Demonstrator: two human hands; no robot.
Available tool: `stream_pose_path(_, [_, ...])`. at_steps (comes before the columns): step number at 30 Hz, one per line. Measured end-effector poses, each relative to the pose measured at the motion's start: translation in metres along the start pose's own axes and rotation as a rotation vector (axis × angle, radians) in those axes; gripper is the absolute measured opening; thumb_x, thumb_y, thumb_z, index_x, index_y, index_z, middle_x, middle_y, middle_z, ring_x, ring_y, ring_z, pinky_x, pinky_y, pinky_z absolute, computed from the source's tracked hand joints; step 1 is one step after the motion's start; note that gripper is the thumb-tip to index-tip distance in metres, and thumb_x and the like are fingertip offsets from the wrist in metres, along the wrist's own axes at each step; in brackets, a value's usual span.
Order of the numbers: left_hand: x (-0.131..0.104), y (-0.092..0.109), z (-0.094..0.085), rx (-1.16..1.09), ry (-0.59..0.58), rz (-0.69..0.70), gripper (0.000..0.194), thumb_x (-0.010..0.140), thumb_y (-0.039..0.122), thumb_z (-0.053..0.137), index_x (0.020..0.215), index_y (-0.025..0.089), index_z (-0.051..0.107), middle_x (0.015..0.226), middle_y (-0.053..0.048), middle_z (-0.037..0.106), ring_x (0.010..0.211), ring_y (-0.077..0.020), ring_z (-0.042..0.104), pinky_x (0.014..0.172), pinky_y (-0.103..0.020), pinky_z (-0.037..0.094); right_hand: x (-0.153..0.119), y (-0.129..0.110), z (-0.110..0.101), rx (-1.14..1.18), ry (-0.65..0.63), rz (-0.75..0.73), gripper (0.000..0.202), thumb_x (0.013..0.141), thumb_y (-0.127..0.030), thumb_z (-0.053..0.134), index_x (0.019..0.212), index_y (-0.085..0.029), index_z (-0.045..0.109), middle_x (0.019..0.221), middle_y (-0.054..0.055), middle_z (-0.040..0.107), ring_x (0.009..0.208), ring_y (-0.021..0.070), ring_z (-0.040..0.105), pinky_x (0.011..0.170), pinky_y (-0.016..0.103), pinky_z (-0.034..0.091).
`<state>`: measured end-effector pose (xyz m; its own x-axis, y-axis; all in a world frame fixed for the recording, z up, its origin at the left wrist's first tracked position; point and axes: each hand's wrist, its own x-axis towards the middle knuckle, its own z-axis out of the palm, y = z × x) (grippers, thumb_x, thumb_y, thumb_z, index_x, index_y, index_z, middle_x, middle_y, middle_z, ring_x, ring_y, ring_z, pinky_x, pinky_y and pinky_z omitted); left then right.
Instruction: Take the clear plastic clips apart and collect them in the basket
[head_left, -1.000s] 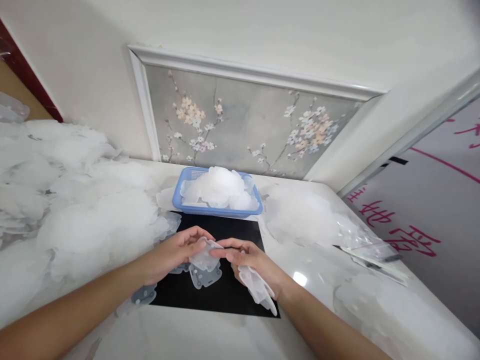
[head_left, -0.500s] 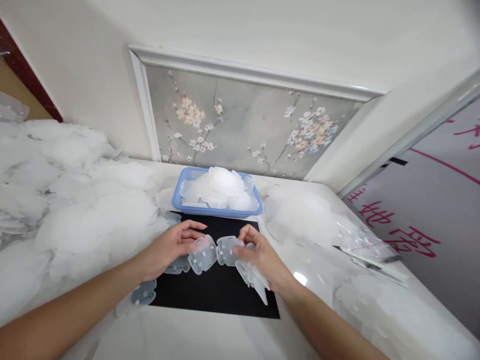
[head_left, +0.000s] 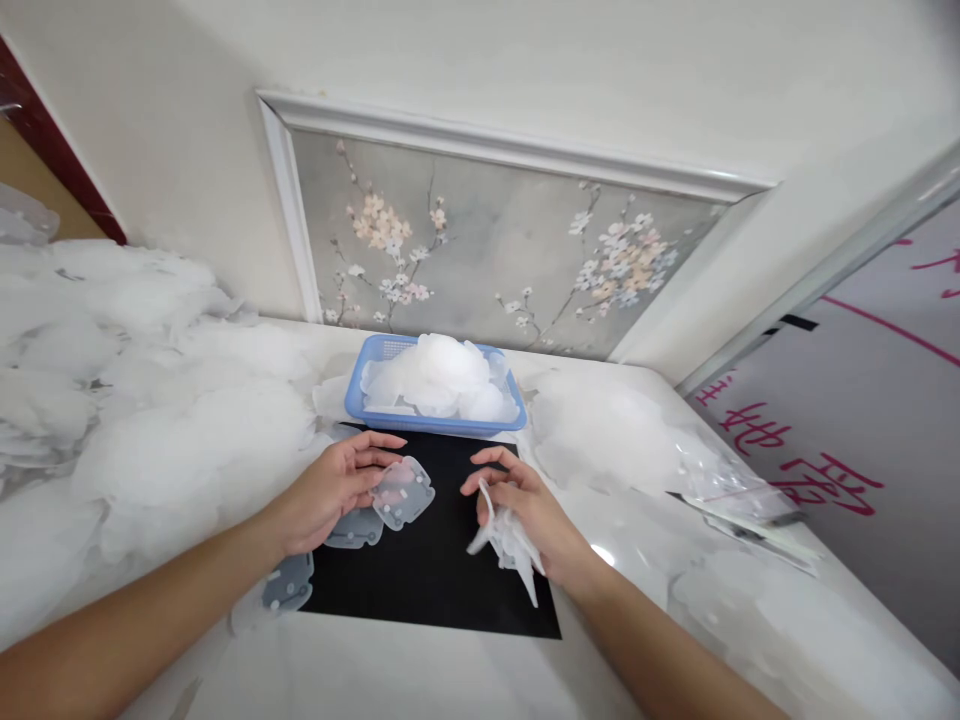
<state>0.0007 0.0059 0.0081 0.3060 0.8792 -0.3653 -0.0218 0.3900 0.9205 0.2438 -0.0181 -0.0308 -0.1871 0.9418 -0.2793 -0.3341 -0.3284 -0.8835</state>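
Between the thumb and fingers of my left hand point(head_left: 326, 495) is a clear plastic sheet point(head_left: 405, 495), frosted, with notched edges and small marks, held over the black mat point(head_left: 427, 590). My right hand point(head_left: 536, 510) grips a fanned bunch of similar plastic sheets point(head_left: 512, 548) in its palm, its index finger pointing left. A gap separates the two hands. Under my left hand another plastic sheet point(head_left: 355, 529) lies on the mat, and one more dark-looking sheet point(head_left: 291, 584) rests at the mat's left edge.
Behind the mat stands a blue basket point(head_left: 435, 428) heaped with white translucent pieces. A large pile of such pieces point(head_left: 195, 440) covers the left of the table, and a bagged heap point(head_left: 600, 425) lies to the right. A whiteboard point(head_left: 862, 400) leans at the right side.
The single sheet at my right fingertips has gone back among the bunch in that hand. Those fingers have stretched out. The sheet in my left hand has turned and risen slightly.
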Motion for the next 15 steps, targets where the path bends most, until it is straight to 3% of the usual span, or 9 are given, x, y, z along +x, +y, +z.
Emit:
stream_pose_path(3, [-0.003, 0.000, 0.005, 0.002, -0.042, -0.001, 0.047, 0.069, 0.037, 0.084, 0.110, 0.023, 0.066, 0.113, -0.007, 0.066, 0.108, -0.0275, 0.065, 0.094, -0.042, 0.054, -0.004, 0.002, 0.004, 0.003, -0.140, 0.056, 0.043, 0.076, -0.035, 0.067, 0.114, -0.019, 0.058, 0.067, 0.002, 0.072, 0.039, 0.0093, 0.046, 0.041, 0.022, 0.030])
stream_pose_path(5, [-0.007, -0.001, 0.010, 0.039, -0.074, -0.002, 0.046, 0.071, 0.040, 0.082, 0.111, 0.024, 0.065, 0.113, -0.006, 0.066, 0.107, -0.0262, 0.065, 0.092, -0.040, 0.054, -0.007, 0.003, 0.007, 0.000, -0.244, 0.129, 0.051, 0.079, -0.042, 0.067, 0.123, -0.018, 0.057, 0.074, 0.005, 0.075, 0.036, 0.0082, 0.045, 0.040, 0.022, 0.030])
stream_pose_path(8, [-0.011, 0.001, 0.013, 0.100, -0.121, 0.037, 0.042, 0.079, 0.043, 0.073, 0.116, 0.027, 0.063, 0.117, -0.007, 0.066, 0.113, -0.0260, 0.062, 0.092, -0.039, 0.054, -0.009, 0.006, 0.010, -0.054, -0.332, 0.172, 0.042, 0.079, -0.048, 0.070, 0.107, -0.017, 0.065, 0.070, 0.002, 0.073, 0.034, 0.0072, 0.044, 0.037, 0.022, 0.027])
stream_pose_path(11, [-0.010, 0.010, 0.003, 0.248, -0.133, 0.151, 0.038, 0.086, 0.044, 0.063, 0.120, 0.026, 0.060, 0.116, -0.006, 0.065, 0.116, -0.0253, 0.060, 0.098, -0.042, 0.050, -0.009, 0.006, 0.011, -0.181, -0.300, 0.113, 0.039, 0.080, -0.056, 0.069, 0.077, -0.017, 0.064, 0.044, -0.005, 0.055, 0.032, 0.0082, 0.041, 0.037, 0.022, 0.025])
stream_pose_path(15, [-0.007, 0.024, -0.022, 0.794, -0.103, 0.194, 0.033, 0.087, 0.031, 0.057, 0.119, 0.027, 0.062, 0.119, -0.005, 0.064, 0.114, -0.0252, 0.059, 0.101, -0.042, 0.045, -0.008, 0.004, 0.010, -0.253, -0.159, 0.016, 0.039, 0.069, -0.050, 0.081, 0.070, -0.019, 0.058, 0.054, -0.006, 0.053, 0.040, 0.0061, 0.040, 0.040, 0.020, 0.030])
